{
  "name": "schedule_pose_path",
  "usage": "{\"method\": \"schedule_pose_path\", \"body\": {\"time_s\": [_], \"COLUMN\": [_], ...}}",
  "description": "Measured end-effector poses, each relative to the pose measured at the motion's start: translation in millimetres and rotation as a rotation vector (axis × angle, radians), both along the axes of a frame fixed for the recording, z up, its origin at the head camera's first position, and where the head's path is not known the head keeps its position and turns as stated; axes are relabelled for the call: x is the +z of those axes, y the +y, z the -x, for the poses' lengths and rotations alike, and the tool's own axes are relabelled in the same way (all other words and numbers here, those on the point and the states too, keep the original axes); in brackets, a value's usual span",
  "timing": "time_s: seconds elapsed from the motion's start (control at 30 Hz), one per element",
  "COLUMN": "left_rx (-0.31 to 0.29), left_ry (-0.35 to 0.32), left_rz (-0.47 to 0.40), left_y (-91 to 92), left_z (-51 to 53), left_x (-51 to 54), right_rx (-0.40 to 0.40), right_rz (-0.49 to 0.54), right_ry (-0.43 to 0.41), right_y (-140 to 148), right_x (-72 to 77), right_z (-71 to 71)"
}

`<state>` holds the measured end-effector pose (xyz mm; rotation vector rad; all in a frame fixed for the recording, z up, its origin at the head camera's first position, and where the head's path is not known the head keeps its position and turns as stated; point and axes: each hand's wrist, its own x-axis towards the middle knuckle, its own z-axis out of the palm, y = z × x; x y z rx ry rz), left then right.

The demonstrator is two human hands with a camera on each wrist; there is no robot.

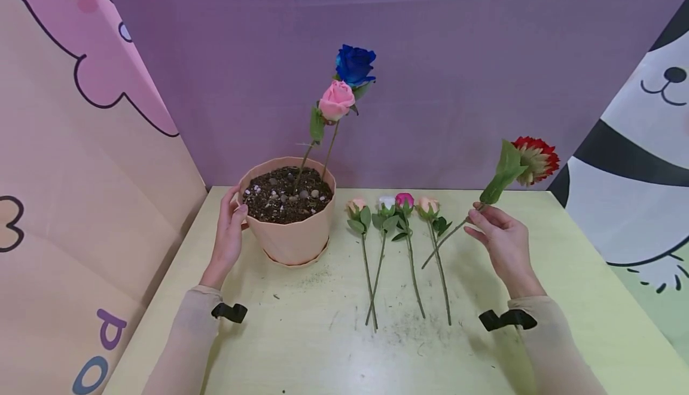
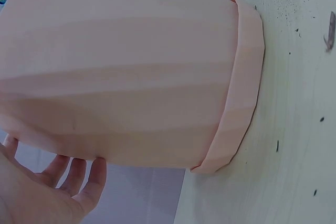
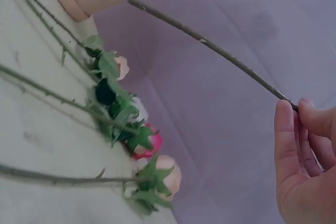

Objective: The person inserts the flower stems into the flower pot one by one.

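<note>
- Head view: left hand (image 1: 228,233) on the side of the flower pot (image 1: 290,240), thumb at the rim, fingers against the outer wall; gripping it.
- Pot: pale peach, smooth and matte, many-sided rim, wall tapering downward; stands on the table just right of the left hand. Left wrist view shows flat facets and a faceted saucer (image 2: 247,87) under the base.
- Soil (image 1: 266,202) beside the left hand: dark, crumbly, mixed with white bits and rounded pebbles.
- Right hand (image 1: 505,244) pinches the stem of a red flower (image 1: 535,160) between thumb and fingers. Head ruffled, red edges over a paler underside, tilted up and away beyond the hand; broad green leaf just above the grip.
- Right wrist view: that stem is thin, greenish-brown, with small nubs; lower end slants from the right hand toward the pot.
- Standing in the soil, between the hands: pink rose (image 1: 337,100) and blue rose (image 1: 355,64), layered petals, slim stems leaning right.
- Lying between the hands, in a row: left peach rose (image 1: 356,206), white rose (image 1: 386,203), magenta rose (image 1: 405,201), right peach rose (image 1: 428,205). First two stems cross. In the head view the held stem passes across the last one's stem.
- Pale table (image 1: 258,347) under both hands, dark crumbs scattered.
- Beyond the hands, creased purple backdrop (image 1: 457,72).
- Black straps at both wrists.
</note>
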<state>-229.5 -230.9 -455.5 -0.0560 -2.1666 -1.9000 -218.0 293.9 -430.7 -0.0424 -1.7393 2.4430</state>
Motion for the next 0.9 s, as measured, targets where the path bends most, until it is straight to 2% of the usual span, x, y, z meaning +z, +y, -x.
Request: {"method": "schedule_pose_path", "body": {"time_s": [0.17, 0.47, 0.63, 0.9], "left_rx": [0.003, 0.0, -0.008, -0.008], "left_ry": [0.002, 0.003, 0.004, 0.002], "left_rz": [-0.002, -0.001, 0.0, 0.005], "left_y": [0.0, 0.5, 0.5, 0.7], "left_z": [-1.4, -1.5, -0.3, -1.2], "left_x": [-0.3, 0.4, 0.9, 1.2], "right_rx": [0.004, -0.05, -0.092, -0.095], "right_rz": [-0.007, 0.112, 0.122, 0.096], "right_ry": [0.095, 0.252, 0.385, 0.568], "right_y": [-9.1, -31.0, -51.2, -81.4], "right_x": [11.1, 37.5, 55.8, 84.1], "right_z": [2.2, 4.5, 4.4, 2.1]}}
